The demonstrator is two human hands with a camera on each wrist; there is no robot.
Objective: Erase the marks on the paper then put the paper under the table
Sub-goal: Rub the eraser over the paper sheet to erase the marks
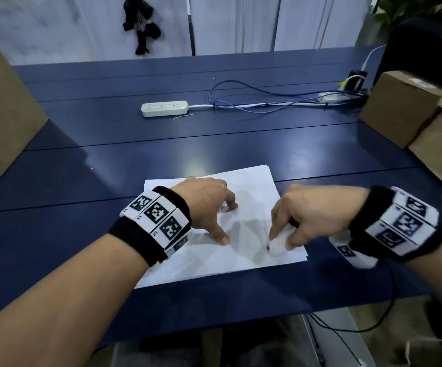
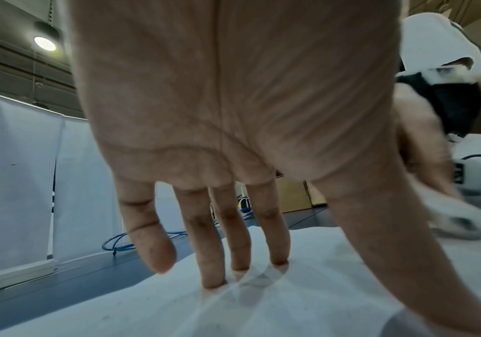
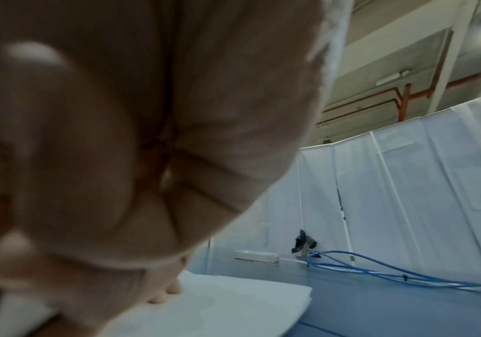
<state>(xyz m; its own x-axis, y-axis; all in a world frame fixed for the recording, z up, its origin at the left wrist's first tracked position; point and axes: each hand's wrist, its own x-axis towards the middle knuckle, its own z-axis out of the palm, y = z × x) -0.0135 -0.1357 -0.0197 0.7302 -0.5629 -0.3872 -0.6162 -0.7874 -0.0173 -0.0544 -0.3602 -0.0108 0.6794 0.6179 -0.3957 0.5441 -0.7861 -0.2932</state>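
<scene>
White paper (image 1: 206, 258) lies on the blue table (image 1: 214, 144) near its front edge. My left hand (image 1: 209, 205) is spread over the sheet, fingertips (image 2: 213, 282) and thumb pressing it flat. My right hand (image 1: 302, 221) grips a white eraser (image 1: 279, 241) whose dark tip touches the paper's right part; in the left wrist view the eraser (image 2: 464, 223) appears blurred. The right wrist view is mostly filled by the blurred right hand (image 3: 112, 159), with the paper (image 3: 233, 303) below. No clear marks show on the sheet.
Cardboard boxes stand at the left (image 1: 0, 109) and right (image 1: 410, 107) of the table. A white power strip (image 1: 164, 108) and blue cables (image 1: 267, 99) lie at the back. A black cable (image 1: 368, 321) hangs below the front edge.
</scene>
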